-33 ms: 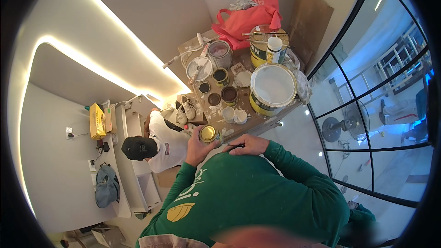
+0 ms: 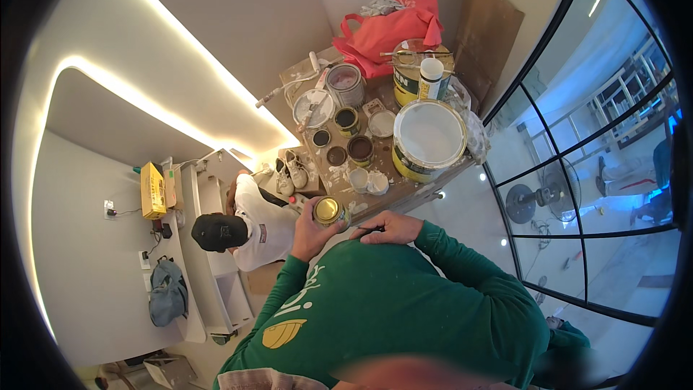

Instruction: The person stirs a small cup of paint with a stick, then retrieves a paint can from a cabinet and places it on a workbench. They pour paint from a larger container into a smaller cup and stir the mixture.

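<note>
Head: I wear the camera, a wide fisheye, the left of a side-by-side pair; its view is upright, unmirrored.
Shirt (image 2: pixel 404 289): nearest, filling the lower middle as I look steeply down over it.
Grips: my left grip (image 2: pixel 311 232) and right grip (image 2: pixel 394 229) sit close, just below mid-view.
Desk (image 2: pixel 383 156): farther off, beyond my grips, seen from above.
Glass wall (image 2: pixel 554 157): on my right, its straight edges bent toward the rim.
Wall (image 2: pixel 83 231): on my left, inside the round dark border.
</note>
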`<state>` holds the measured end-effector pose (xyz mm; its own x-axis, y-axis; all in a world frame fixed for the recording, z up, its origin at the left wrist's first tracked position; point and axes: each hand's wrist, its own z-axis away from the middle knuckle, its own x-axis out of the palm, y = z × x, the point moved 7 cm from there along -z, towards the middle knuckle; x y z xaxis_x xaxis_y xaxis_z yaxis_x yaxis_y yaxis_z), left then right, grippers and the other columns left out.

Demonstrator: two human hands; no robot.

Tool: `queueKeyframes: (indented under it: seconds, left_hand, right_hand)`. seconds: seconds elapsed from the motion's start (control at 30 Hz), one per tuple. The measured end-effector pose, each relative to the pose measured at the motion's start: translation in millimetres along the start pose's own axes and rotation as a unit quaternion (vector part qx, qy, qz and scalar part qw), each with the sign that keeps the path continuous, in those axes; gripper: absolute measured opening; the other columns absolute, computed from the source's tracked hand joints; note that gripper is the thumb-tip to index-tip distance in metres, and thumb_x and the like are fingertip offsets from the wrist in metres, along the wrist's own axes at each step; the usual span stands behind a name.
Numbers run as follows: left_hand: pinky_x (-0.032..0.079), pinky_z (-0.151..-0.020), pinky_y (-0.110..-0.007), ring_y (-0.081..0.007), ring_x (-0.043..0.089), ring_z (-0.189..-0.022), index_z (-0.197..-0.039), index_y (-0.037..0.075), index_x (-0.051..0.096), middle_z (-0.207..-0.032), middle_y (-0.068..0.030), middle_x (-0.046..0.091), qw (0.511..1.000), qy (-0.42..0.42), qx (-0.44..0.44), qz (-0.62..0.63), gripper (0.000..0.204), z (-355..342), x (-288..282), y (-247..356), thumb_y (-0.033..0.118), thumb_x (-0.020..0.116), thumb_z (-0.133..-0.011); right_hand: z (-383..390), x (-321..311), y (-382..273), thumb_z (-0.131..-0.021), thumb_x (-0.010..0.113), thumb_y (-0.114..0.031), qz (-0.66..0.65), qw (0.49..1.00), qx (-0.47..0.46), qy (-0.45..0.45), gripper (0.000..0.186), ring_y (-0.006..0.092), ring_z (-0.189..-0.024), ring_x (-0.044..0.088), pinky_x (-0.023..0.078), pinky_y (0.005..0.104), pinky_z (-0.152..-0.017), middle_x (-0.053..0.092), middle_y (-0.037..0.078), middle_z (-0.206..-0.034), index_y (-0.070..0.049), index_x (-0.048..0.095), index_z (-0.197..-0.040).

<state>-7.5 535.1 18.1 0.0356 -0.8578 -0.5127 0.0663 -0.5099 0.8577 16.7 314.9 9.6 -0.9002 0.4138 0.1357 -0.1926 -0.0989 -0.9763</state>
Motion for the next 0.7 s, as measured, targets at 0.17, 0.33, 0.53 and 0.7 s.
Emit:
queueKeyframes:
  seconds: [0.17,0.33,0.53,0.7]
  left_hand:
    - [0.057,-0.104,-0.041,-0.0275,0.073,-0.119,-0.142,-0.001,0.056,-0.127,-0.0177,0.075,1.0,-0.002,-0.001,0.001,0.081,2.2,-0.1,3.9,0.033,0.096,-0.081]
    - [0.057,-0.104,-0.041,-0.0268,0.073,-0.119,-0.142,-0.001,0.056,-0.127,-0.0173,0.075,1.0,-0.001,-0.001,0.002,0.081,3.4,0.3,7.6,0.034,0.096,-0.081]
    - [0.057,-0.104,-0.041,-0.0269,0.073,-0.119,-0.142,-0.002,0.057,-0.128,-0.017,0.075,1.0,0.0,-0.005,0.006,0.082,4.1,1.6,6.9,0.035,0.097,-0.08]
    - [0.057,-0.104,-0.041,-0.0272,0.073,-0.119,-0.142,-0.002,0.057,-0.128,-0.0176,0.074,1.0,0.001,-0.004,-0.004,0.082,4.1,1.8,6.5,0.035,0.096,-0.08]
  right_hand:
    - [1.2,1.3,-1.9,-0.106,0.075,-0.035,-0.007,1.0,0.008,-0.005,0.045,0.0157,-0.116,0.07,0.054,0.0351,-0.108,0.08,0.01,-0.127,-0.008,0.076,-0.142]
    - [2.8,3.0,-2.7,-0.108,0.073,-0.035,-0.013,1.0,0.008,-0.004,0.044,0.0144,-0.115,0.07,0.052,0.0351,-0.109,0.081,0.008,-0.125,-0.008,0.074,-0.143]
    - [4.0,3.4,-1.5,-0.108,0.074,-0.034,-0.008,1.0,0.009,0.004,0.044,0.0149,-0.116,0.07,0.052,0.0352,-0.109,0.081,0.008,-0.126,-0.007,0.075,-0.143]
    - [3.8,4.0,-1.6,-0.106,0.075,-0.032,-0.019,1.0,0.009,0.005,0.044,0.0153,-0.116,0.07,0.053,0.0338,-0.107,0.079,0.009,-0.129,-0.007,0.075,-0.142]
